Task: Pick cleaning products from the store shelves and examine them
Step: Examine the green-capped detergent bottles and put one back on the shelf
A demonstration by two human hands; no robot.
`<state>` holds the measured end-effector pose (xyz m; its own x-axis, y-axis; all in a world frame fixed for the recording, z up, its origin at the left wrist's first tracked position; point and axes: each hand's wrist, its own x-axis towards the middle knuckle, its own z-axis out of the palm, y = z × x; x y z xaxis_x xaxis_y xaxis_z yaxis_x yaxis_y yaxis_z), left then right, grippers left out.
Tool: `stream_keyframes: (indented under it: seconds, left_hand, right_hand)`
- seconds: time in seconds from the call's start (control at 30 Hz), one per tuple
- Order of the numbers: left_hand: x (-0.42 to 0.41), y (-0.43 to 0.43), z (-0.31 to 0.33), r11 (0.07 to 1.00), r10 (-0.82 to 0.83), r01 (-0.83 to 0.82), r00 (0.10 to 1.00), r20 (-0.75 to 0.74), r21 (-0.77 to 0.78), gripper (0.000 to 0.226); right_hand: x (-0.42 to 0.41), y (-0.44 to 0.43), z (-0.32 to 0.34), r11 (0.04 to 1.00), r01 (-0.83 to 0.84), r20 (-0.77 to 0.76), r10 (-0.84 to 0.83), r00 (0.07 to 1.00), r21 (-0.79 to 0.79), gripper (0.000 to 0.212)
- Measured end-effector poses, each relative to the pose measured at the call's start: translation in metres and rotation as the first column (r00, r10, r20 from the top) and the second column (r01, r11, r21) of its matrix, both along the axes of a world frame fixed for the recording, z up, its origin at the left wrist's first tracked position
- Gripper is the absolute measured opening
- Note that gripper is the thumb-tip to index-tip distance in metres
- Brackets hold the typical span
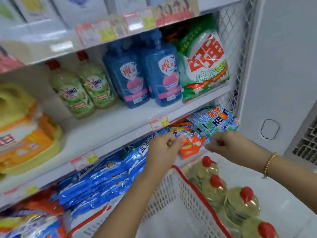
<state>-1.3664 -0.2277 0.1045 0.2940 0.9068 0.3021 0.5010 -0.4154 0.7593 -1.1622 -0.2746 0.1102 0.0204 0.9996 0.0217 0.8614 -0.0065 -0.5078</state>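
- The shelf edge (130, 127) with its price tag (159, 122) overhangs the packet row closely, so there is little room above the packets. The wire mesh end panel (237, 35) closes off the shelves on the right.
- Below the hands there is open space over the white basket (184, 187), whose red rim runs diagonally under the left forearm.
- The orange packet (191, 146) sits at the front of the lower shelf, between the two hands and partly under the blue-green packet (215, 121).
- The left hand (163, 147) reaches up from below with its fingers curled, thumb and forefinger pinching the orange packet's upper left corner.
- The right hand (221, 143) is fisted against the packet's right edge, knuckles up. It is not clear whether it actually grips the packet. A gold bead bracelet (271, 164) circles that wrist.
- The orange packet is crinkled, glossy film. The blue packets (106, 176) to its left are shiny, soft pouches lying flat and stacked.
- On the shelf above stand two translucent blue bottles (145, 74), pale green bottles (80, 90) with red caps, and a puffy green-white bag (204, 66) leaning back.
- Rounded green bottles with red caps (216, 183) cluster right of the basket.
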Motion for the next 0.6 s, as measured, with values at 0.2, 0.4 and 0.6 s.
stream_keyframes:
  seconds: [0.2, 0.4, 0.6]
  left_hand:
    - [-0.112, 0.094, 0.061, 0.946, 0.3, -0.32, 0.926, 0.23, 0.056, 0.009]
    - [-0.198, 0.188, 0.069, 0.85, 0.526, -0.508, 0.819, 0.228, -0.136, 0.041]
    - [-0.238, 0.26, 0.07, 0.715, 0.699, -0.676, 0.687, 0.199, -0.18, 0.069]
  right_hand:
    - [-0.09, 0.11, 0.051, 0.888, -0.064, -0.036, 0.09, 0.995, 0.455, 0.017]
    - [-0.148, 0.203, 0.029, 0.945, -0.089, 0.031, 0.084, 0.996, 0.314, 0.022]
    - [-0.184, 0.229, 0.005, 0.917, -0.13, 0.159, 0.075, 0.984, 0.377, 0.03]
